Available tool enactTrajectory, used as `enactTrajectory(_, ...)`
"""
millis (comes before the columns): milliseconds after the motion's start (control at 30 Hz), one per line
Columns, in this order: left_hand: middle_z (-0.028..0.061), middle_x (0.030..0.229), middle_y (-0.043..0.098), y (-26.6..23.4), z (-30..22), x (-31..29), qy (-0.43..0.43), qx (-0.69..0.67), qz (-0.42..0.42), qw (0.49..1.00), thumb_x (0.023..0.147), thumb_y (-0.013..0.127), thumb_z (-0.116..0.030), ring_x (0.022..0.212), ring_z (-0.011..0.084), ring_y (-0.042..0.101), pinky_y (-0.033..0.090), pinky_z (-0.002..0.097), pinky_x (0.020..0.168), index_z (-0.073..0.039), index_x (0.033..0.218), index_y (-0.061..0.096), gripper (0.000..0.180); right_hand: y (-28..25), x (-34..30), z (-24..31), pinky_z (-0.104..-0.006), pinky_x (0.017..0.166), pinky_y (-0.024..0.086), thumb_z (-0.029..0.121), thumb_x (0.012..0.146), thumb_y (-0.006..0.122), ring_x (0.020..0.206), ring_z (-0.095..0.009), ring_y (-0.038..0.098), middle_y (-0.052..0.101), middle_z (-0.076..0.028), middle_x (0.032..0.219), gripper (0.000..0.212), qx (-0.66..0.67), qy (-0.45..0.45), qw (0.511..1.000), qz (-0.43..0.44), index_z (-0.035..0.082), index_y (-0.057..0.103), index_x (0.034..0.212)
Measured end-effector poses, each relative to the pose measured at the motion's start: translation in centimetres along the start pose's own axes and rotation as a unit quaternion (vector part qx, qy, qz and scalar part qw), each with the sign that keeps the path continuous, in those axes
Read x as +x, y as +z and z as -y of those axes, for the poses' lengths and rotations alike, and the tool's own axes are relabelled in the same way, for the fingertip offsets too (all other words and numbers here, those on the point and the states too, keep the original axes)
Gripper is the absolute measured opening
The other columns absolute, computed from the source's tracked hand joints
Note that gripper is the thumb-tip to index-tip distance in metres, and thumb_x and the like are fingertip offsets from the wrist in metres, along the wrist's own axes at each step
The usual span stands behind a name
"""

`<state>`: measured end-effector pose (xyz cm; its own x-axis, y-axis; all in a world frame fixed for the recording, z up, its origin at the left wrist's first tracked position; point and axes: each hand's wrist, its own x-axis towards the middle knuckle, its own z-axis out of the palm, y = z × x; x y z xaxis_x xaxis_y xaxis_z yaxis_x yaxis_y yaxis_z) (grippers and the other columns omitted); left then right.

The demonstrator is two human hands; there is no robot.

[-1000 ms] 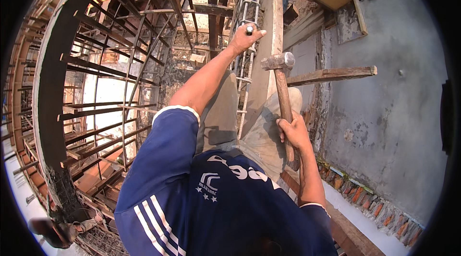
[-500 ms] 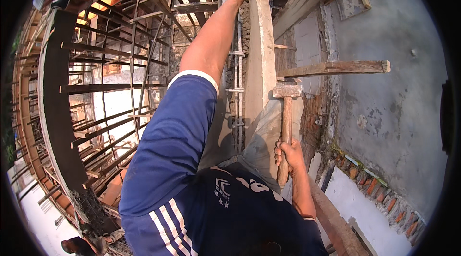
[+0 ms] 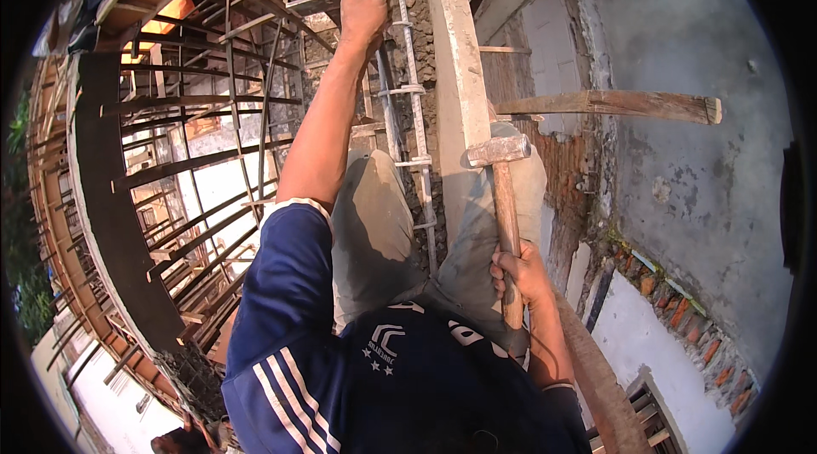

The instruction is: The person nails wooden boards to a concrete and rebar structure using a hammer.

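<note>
My right hand (image 3: 523, 271) is wrapped round the wooden handle of a club hammer (image 3: 504, 199). The hammer stands head up, its metal head over the wooden formwork board (image 3: 459, 54) beside my right leg. My left arm reaches far forward, and my left hand (image 3: 366, 7) is closed in a fist at the left side of the rebar cage (image 3: 414, 97). What its fingers grip, if anything, is hidden. The cage's bars and ties run between my legs, left of the board, with rough rubble along them.
A squared timber (image 3: 608, 105) juts right from the board. A grey plastered wall (image 3: 681, 156) fills the right, with broken brick along its edge. Crossed wooden battens (image 3: 196, 105) and a dark beam (image 3: 115, 190) lie left. Another person (image 3: 183, 441) shows at the lower left.
My left hand has moved left, away from the board, and slightly nearer. The hammer has stayed in my right hand, its head tilting a little left. My view has shifted.
</note>
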<state>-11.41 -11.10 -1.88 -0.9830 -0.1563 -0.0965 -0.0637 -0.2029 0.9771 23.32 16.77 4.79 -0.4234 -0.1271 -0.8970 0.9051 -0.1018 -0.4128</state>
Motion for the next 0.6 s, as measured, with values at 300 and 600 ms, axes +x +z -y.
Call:
enactTrajectory(300, -0.0039, 0.058, 0.041, 2.0, -2.4, -3.9, 0.254, 0.139, 0.015, 0.957, 0.098, 0.06, -0.028, 0.061, 0.006, 0.037, 0.034, 0.0289, 0.053, 0.002, 0.07, 0.058, 0.041, -0.8, 0.1, -1.2, -0.0318, 0.039, 0.047, 0.013, 0.085, 0.062, 0.044, -0.014, 0.053, 0.055, -0.004, 0.061, 0.011, -0.006, -0.056, 0.998, 0.021, 0.003, 0.057, 0.089)
enactTrajectory(600, -0.0036, 0.061, 0.046, -0.7, -0.2, -11.3, 0.128, 0.171, 0.099, 0.972, 0.095, 0.064, -0.04, 0.061, 0.0077, 0.04, 0.035, 0.028, 0.056, -0.005, 0.068, 0.053, 0.046, 0.0, -1.2, -2.7, -0.0291, 0.04, 0.045, 0.011, 0.086, 0.06, 0.045, -0.012, 0.053, 0.054, -0.004, 0.063, 0.011, -0.07, -0.176, 0.982, -0.014, 0.002, 0.055, 0.088)
